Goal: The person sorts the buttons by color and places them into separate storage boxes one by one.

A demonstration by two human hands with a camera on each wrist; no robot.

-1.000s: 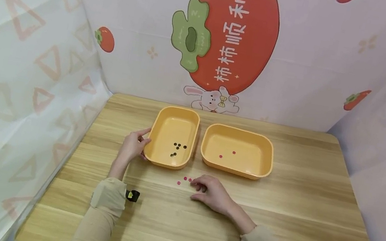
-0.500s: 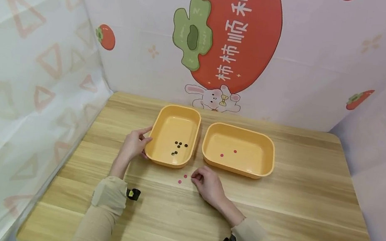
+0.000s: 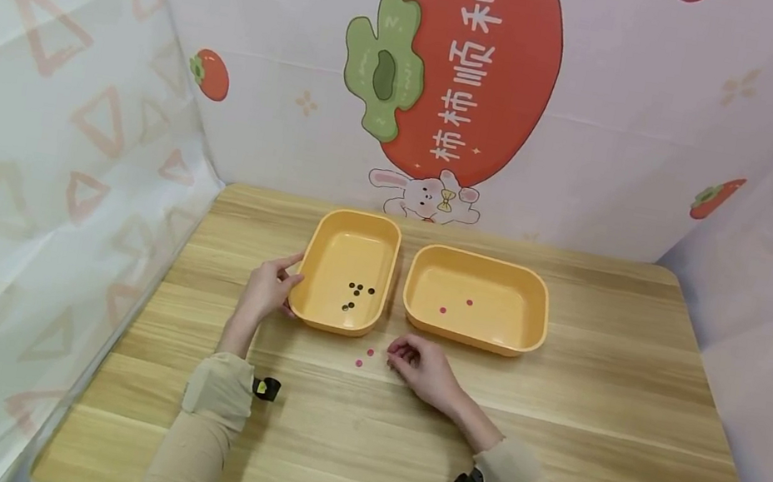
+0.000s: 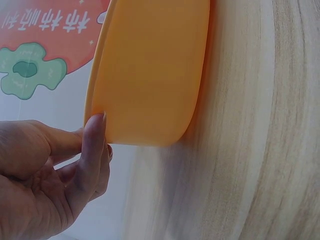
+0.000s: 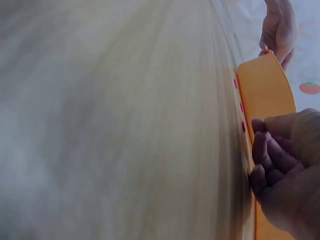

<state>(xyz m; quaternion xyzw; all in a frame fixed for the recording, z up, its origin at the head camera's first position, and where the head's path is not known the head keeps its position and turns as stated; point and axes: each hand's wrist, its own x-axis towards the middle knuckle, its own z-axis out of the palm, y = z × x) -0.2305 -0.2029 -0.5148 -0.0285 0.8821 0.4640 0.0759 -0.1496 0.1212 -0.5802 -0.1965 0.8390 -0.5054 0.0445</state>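
Observation:
My left hand (image 3: 268,290) grips the near left rim of the left yellow plastic bin (image 3: 312,250), which has several small black discs (image 3: 357,293) in it. In the left wrist view, its thumb and fingers pinch the bin's edge (image 4: 89,95). My right hand (image 3: 427,376) is low over the wooden table in front of the right yellow bin (image 3: 469,340), fingers curled, with thumb and fingertip pinching at a small red disc (image 5: 243,127). Two more red discs (image 3: 370,352) lie on the table just left of its fingertips.
Two red discs (image 3: 469,302) lie inside the right bin. Both bins stand side by side toward the back of the wooden table (image 3: 595,409). A printed cloth (image 3: 259,136) hangs behind the table, and more cloth hangs on both sides.
My right hand has moved up toward the right bin and its fingers have closed together; a red disc beside its fingertips is no longer visible in the head view. My left hand stays on its bin.

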